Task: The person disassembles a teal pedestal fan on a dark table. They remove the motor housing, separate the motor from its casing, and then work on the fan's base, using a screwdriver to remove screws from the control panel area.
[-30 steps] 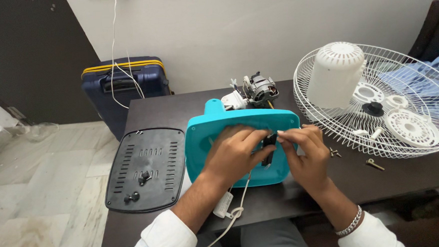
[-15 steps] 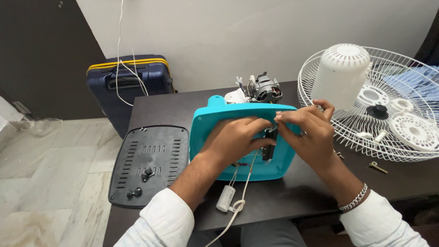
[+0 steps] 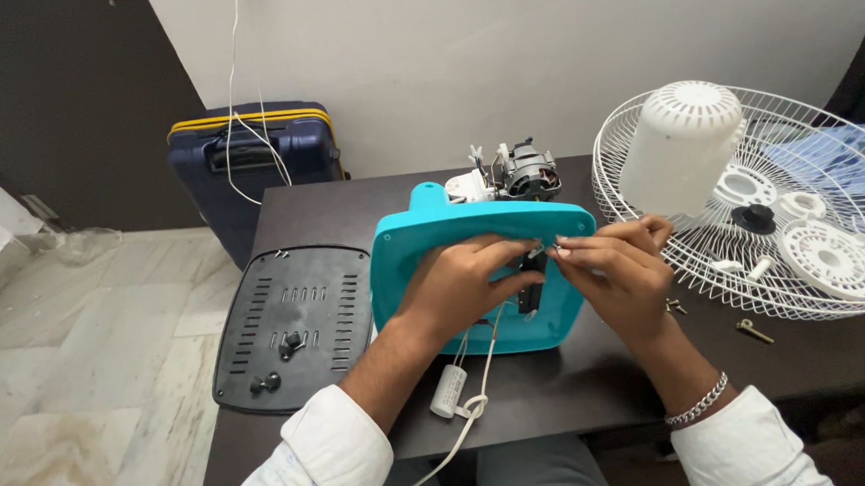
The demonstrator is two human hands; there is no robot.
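Looking down from my head, both my forearms come up from the bottom edge in white sleeves and meet over the teal fan base (image 3: 452,234), which stands tilted on the dark table (image 3: 558,384) right in front of me, its open side toward me. My left hand (image 3: 459,286) lies across the middle of the base, palm down, wrist bent a little, fingers curled in toward a small black part (image 3: 531,289) that sits in the base's hollow. My right hand (image 3: 616,268) comes in from the other side, a chain bracelet (image 3: 697,404) on the wrist, knuckles up. Its thumb and forefinger are pinched together on a tiny light piece (image 3: 554,251) just above the black part, and my left fingertips meet it at the same spot. Whether my left fingers actually clamp anything I cannot tell.

A white cylinder on a cord (image 3: 448,390) hangs down from the base onto the table near my left forearm. Behind the base sits the bare motor (image 3: 528,174). To the left lies a black slotted cover (image 3: 294,324), flat. To the right a white wire grille (image 3: 796,204) holds a white plastic housing (image 3: 682,146) and loose small parts. A brass screw (image 3: 753,331) lies on the table near the grille. A dark blue suitcase (image 3: 255,159) stands on the floor by the wall.
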